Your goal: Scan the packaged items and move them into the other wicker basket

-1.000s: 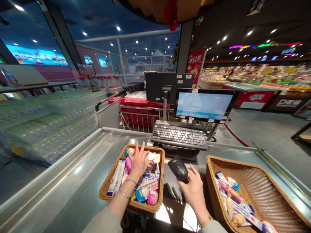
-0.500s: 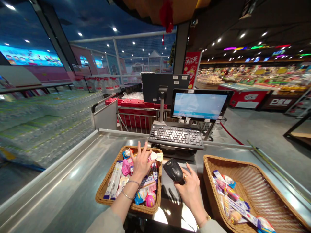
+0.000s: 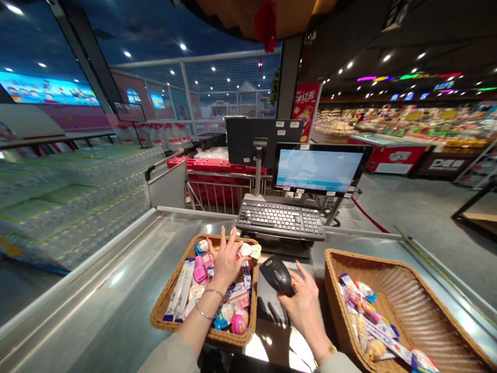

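My left hand (image 3: 224,261) reaches into the left wicker basket (image 3: 166,305), fingers spread, thumb and forefinger pinching a small white and yellow packet (image 3: 249,250) at the basket's far right corner. The basket is full of small colourful snack and toy packs. My right hand (image 3: 304,303) grips a black barcode scanner (image 3: 275,273), held between the two baskets and pointed toward the left one. The right wicker basket (image 3: 392,272) holds several wrapped packs along its near left side.
A steel checkout counter (image 3: 116,290) runs under both baskets. Behind them stand a keyboard (image 3: 281,219), a lit screen (image 3: 320,169) and a second monitor's back (image 3: 260,140). Red shopping carts (image 3: 217,178) sit beyond a rail. Stacked bottled water (image 3: 70,197) is on the left.
My left hand has closed thumb and finger on the small white packet and lifted slightly. The right hand brought the scanner a little left and toward the packet. The view dropped slightly.
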The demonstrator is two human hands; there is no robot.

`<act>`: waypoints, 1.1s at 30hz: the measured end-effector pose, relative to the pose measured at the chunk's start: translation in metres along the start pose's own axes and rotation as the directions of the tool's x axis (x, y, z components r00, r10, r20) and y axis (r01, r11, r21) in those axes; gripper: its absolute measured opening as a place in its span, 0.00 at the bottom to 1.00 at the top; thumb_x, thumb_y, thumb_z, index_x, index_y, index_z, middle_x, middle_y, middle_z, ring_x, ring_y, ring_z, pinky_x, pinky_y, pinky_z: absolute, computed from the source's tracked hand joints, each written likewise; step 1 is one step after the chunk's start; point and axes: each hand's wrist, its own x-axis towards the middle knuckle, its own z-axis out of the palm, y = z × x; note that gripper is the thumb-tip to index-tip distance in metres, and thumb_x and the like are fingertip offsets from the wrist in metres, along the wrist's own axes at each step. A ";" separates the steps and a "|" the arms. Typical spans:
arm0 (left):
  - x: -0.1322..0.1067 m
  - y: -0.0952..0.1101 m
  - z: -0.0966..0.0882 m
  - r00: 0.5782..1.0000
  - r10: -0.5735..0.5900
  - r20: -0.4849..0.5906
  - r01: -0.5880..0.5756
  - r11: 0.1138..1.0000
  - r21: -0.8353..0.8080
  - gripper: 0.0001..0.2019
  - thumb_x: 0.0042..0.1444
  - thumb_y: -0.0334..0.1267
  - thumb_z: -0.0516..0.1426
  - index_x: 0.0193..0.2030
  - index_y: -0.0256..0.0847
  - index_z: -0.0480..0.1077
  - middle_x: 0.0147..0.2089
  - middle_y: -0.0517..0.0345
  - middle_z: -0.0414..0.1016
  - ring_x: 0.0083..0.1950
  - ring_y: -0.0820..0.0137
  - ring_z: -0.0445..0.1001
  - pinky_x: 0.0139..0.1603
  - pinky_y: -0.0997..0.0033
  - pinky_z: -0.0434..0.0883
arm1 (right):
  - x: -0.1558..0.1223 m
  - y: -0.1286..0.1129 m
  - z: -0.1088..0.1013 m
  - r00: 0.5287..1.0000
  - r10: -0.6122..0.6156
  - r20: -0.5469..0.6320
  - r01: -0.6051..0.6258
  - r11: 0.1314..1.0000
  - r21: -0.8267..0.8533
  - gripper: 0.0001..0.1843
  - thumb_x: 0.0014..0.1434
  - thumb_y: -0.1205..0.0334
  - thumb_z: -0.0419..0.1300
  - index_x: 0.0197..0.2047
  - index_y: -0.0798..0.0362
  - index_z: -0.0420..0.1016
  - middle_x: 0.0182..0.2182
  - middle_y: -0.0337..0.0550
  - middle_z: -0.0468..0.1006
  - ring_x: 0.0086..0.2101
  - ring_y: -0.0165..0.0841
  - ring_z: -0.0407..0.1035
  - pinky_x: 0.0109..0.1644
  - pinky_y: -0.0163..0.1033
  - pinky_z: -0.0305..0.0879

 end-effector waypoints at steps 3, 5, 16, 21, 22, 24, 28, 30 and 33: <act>0.001 0.001 0.000 1.000 0.000 -0.001 0.000 1.000 -0.011 0.15 0.56 0.44 0.64 0.49 0.46 0.74 0.72 0.48 0.60 0.77 0.44 0.42 0.68 0.19 0.31 | 0.000 0.000 0.000 1.000 0.005 0.010 -0.005 1.000 0.003 0.14 0.44 0.65 0.59 0.34 0.45 0.83 0.51 0.38 0.81 0.65 0.52 0.58 0.68 0.66 0.49; 0.001 0.001 0.001 1.000 -0.001 0.001 0.001 1.000 -0.013 0.15 0.56 0.44 0.64 0.49 0.46 0.74 0.72 0.48 0.60 0.77 0.44 0.42 0.68 0.19 0.31 | 0.001 -0.001 0.000 1.000 0.005 0.012 -0.005 1.000 0.002 0.14 0.44 0.65 0.59 0.33 0.45 0.83 0.51 0.37 0.81 0.65 0.52 0.58 0.68 0.66 0.48; 0.007 0.006 0.004 1.000 0.003 0.006 -0.003 0.999 -0.042 0.15 0.56 0.43 0.64 0.50 0.48 0.74 0.72 0.49 0.61 0.77 0.44 0.43 0.68 0.20 0.32 | 0.002 0.001 -0.002 1.000 -0.009 -0.026 0.009 1.000 0.001 0.13 0.44 0.65 0.59 0.33 0.45 0.83 0.50 0.39 0.82 0.64 0.53 0.59 0.67 0.66 0.49; 0.013 0.014 0.006 1.000 0.023 0.010 -0.023 0.999 -0.041 0.14 0.57 0.44 0.63 0.50 0.48 0.74 0.72 0.50 0.61 0.77 0.44 0.45 0.68 0.20 0.31 | 0.002 0.010 -0.005 0.995 -0.005 -0.099 0.008 1.000 0.024 0.15 0.45 0.65 0.60 0.36 0.47 0.83 0.48 0.40 0.82 0.63 0.51 0.61 0.67 0.61 0.54; 0.014 0.017 0.007 1.000 0.028 0.014 -0.027 0.999 -0.039 0.14 0.57 0.44 0.63 0.50 0.48 0.74 0.72 0.50 0.61 0.77 0.44 0.45 0.68 0.20 0.31 | 0.002 0.012 -0.007 0.994 0.002 -0.106 0.001 1.000 0.029 0.15 0.45 0.65 0.60 0.37 0.47 0.83 0.48 0.41 0.82 0.63 0.51 0.61 0.67 0.61 0.54; 0.017 0.022 0.008 0.999 0.044 0.018 -0.043 0.998 -0.037 0.15 0.57 0.44 0.63 0.51 0.49 0.73 0.72 0.50 0.60 0.77 0.44 0.44 0.68 0.20 0.31 | 0.002 0.016 -0.010 0.993 0.018 -0.116 -0.014 0.999 0.038 0.13 0.46 0.63 0.60 0.36 0.47 0.83 0.48 0.41 0.82 0.63 0.51 0.61 0.67 0.61 0.54; 0.025 0.036 0.010 0.997 0.083 0.004 -0.083 0.995 -0.059 0.15 0.57 0.43 0.64 0.51 0.48 0.74 0.71 0.50 0.62 0.77 0.45 0.45 0.69 0.20 0.31 | 0.002 0.024 -0.019 0.987 0.034 -0.155 -0.027 0.999 0.044 0.10 0.47 0.63 0.60 0.32 0.47 0.82 0.47 0.41 0.83 0.63 0.50 0.61 0.66 0.60 0.55; 0.029 0.043 0.011 0.995 0.100 -0.003 -0.100 0.992 -0.079 0.15 0.56 0.43 0.64 0.50 0.48 0.74 0.71 0.50 0.63 0.77 0.44 0.46 0.69 0.20 0.32 | 0.001 0.028 -0.024 0.983 0.042 -0.181 -0.036 0.999 0.037 0.11 0.47 0.63 0.60 0.34 0.47 0.82 0.47 0.41 0.82 0.63 0.50 0.61 0.66 0.59 0.55; 0.036 0.055 0.014 0.991 0.130 -0.010 -0.130 0.986 -0.107 0.15 0.56 0.43 0.64 0.50 0.48 0.74 0.71 0.50 0.63 0.77 0.44 0.46 0.68 0.20 0.32 | 0.000 0.035 -0.033 0.977 0.058 -0.203 -0.053 0.998 0.030 0.11 0.48 0.63 0.60 0.34 0.47 0.82 0.47 0.42 0.82 0.62 0.50 0.62 0.65 0.60 0.56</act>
